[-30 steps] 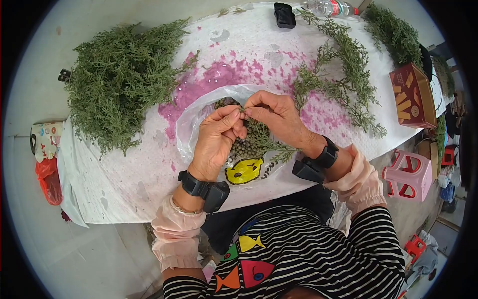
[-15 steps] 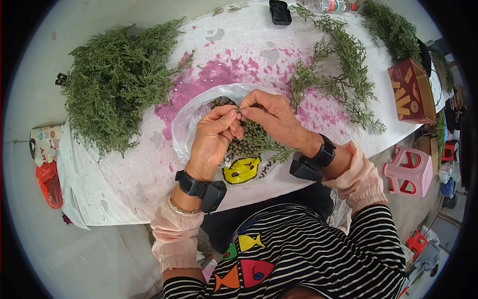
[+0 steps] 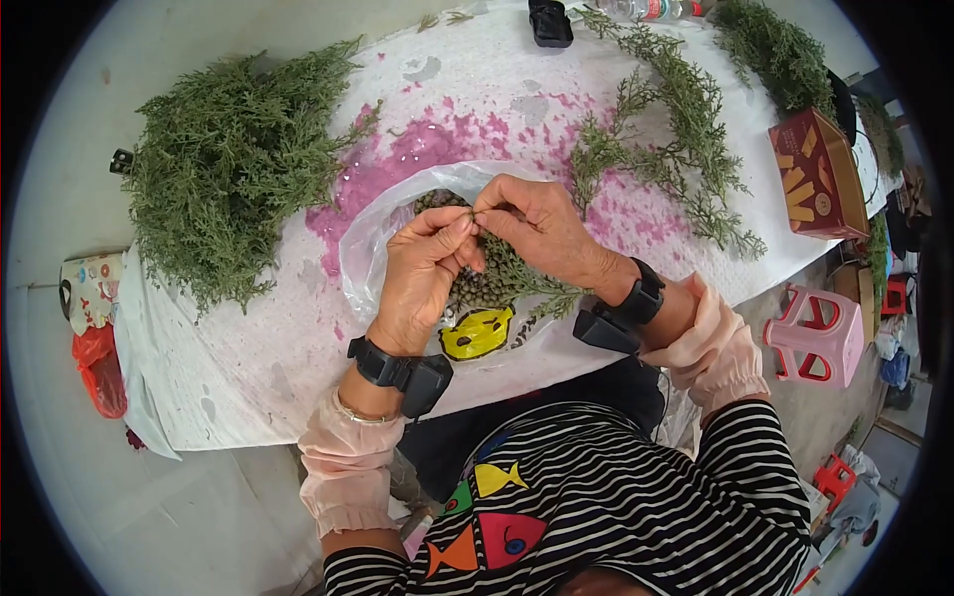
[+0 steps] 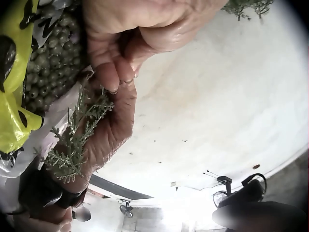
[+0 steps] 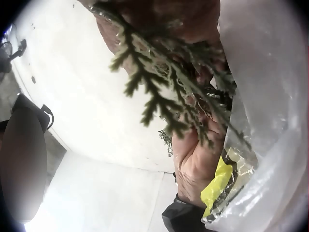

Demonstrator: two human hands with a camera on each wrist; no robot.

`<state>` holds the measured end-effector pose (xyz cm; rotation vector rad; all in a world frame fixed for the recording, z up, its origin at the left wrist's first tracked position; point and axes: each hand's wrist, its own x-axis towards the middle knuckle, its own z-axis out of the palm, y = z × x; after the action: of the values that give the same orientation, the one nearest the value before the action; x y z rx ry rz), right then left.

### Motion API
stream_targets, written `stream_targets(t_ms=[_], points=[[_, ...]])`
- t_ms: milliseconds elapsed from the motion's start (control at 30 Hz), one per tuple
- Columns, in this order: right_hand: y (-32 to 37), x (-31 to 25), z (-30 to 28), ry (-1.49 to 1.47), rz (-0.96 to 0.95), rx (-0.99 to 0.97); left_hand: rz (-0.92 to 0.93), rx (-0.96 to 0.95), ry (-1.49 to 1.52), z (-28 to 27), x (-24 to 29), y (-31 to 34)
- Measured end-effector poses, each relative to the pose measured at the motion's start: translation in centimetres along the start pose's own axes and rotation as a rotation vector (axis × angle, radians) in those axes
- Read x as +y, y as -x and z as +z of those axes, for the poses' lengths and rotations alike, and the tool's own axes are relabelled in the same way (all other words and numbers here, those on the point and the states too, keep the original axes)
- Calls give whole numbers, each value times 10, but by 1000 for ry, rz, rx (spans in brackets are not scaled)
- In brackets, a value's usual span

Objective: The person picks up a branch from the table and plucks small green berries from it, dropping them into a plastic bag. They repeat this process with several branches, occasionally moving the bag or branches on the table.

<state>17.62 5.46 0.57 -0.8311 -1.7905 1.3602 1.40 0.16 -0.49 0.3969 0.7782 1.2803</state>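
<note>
Over an opened plastic bag (image 3: 370,230), both hands meet at their fingertips. My right hand (image 3: 552,236) grips a green juniper-like sprig (image 3: 553,298), whose leafy end hangs below the palm toward the wrist; it shows large in the right wrist view. My left hand (image 3: 415,273) pinches at the tip of that sprig with thumb and forefinger, its other fingers curled in. The pinched bit is mostly hidden by the fingertips. Beneath the hands, many small round grey-green berries (image 4: 53,65) fill the bag, which has a yellow printed patch (image 3: 477,335).
A big heap of green branches (image 3: 234,179) lies on the left of the white cloth (image 3: 229,368). More long branches (image 3: 691,119) spread on the right, near a red box (image 3: 815,177). A black object (image 3: 550,23) and a bottle (image 3: 651,9) sit at the far edge. Pink stool (image 3: 815,336) stands right.
The head view has shifted slightly, so table items appear a little further left and up. Both hands stay together over the bag, fingertips meeting, with the sprig still in the right hand.
</note>
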Motion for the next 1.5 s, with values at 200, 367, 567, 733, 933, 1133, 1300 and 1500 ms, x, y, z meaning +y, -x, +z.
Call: stream_targets(t_ms=[200, 367, 567, 733, 933, 1133, 1300, 1500], points=[[-6, -9, -2, -126, -50, -31, 50, -45, 5, 7, 9, 3], [-1, -23, -5, -268, -42, -16, 140, -42, -11, 18, 22, 14], [-8, -36, -4, -362, -137, 144, 3, -50, -258, 45, 21, 39], [-8, -59, 0, -218, -273, 142, 48, -94, -316, 51, 29, 43], [13, -64, -65, 52, -158, 225, 495, 121, -346, 45, 144, 58], [18, -33, -93, 1000, -421, 335, 667, 343, -113, -16, 287, 38], [15, -12, -77, 1133, -8, 142, 571, 303, -196, -3, 225, 51], [13, -27, -108, 897, -147, 311, 126, -101, -445, 37, 82, 51]])
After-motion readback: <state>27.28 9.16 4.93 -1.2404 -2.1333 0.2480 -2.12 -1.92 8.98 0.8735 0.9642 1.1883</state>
